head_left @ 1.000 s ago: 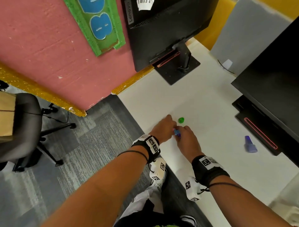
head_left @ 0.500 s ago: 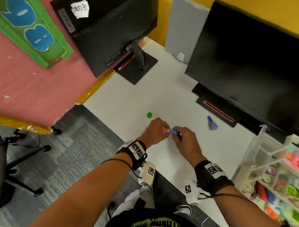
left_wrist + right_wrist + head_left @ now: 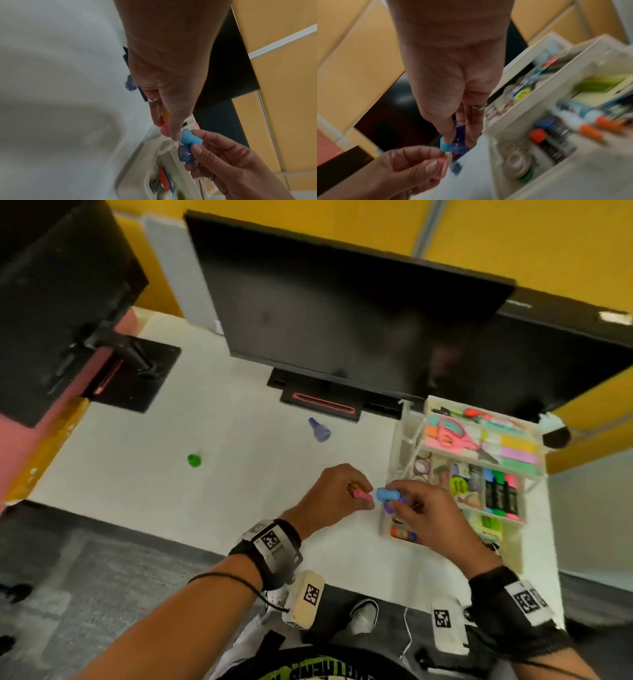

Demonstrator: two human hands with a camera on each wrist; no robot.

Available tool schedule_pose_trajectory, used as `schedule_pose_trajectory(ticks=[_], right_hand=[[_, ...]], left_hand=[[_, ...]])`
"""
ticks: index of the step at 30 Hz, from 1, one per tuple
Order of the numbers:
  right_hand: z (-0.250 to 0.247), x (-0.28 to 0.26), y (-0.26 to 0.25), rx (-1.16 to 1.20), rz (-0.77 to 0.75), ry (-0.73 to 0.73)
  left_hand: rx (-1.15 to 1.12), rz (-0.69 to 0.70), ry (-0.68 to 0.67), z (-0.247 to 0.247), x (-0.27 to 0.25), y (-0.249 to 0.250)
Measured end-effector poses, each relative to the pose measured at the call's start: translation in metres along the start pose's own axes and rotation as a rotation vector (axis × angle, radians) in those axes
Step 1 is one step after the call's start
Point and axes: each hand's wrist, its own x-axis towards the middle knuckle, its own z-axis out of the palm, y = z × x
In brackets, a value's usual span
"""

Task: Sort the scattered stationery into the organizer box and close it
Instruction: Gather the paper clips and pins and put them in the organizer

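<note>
**Box lies just right of my full fingers**

My right hand [image 3: 424,508] pinches a light blue stamp [image 3: 387,494] and a purple one [image 3: 185,154]; my left hand [image 3: 334,491] pinches a pink piece [image 3: 463,494]. The open organizer box [image 3: 399,440] sits just beside my right fingers [image 3: 469,129], so that hand is nearer. A purple cap [image 3: 319,430] and a green piece [image 3: 194,460] lie on the surface [image 3: 239,440], well to my left.

The organizer box [image 3: 537,102] is smeared by motion blur in the right wrist view, its contents unreadable; beside it, fingers [image 3: 346,491] hide most of the pink piece [image 3: 463,494].
</note>
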Motion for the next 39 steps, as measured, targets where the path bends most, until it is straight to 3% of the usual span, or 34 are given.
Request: schedule_pose_trajectory(ticks=[7, 13, 18, 25, 34, 36, 39], right_hand=[[-0.07, -0.053, 0.072, -0.225, 0.156, -0.048], [-0.047, -0.041, 0.124, -0.5, 0.193, -0.181], [-0.024, -0.028, 0.134, -0.576, 0.221, -0.261], [-0.014, -0.017, 0.137, -0.564, 0.196, -0.337], [-0.037, -0.015, 0.131, -0.493, 0.234, -0.445], [-0.048, -0.019, 0.126, -0.451, 0.244, -0.424], [-0.064, -0.029, 0.112, -0.329, 0.181, -0.272]], left_hand=[[-0.027, 0.025, -0.136, 0.077, 0.009, 0.037], [0.029, 0.006, -0.15, 0.109, 0.008, 0.043], [0.072, -0.026, -0.142, 0.119, 0.007, 0.04], [0.086, -0.054, -0.083, 0.117, 0.006, 0.041], [0.108, -0.122, -0.058, 0.123, 0.012, 0.039], [0.094, -0.159, -0.046, 0.128, 0.015, 0.042], [0.056, -0.185, -0.027, 0.139, 0.019, 0.048]])
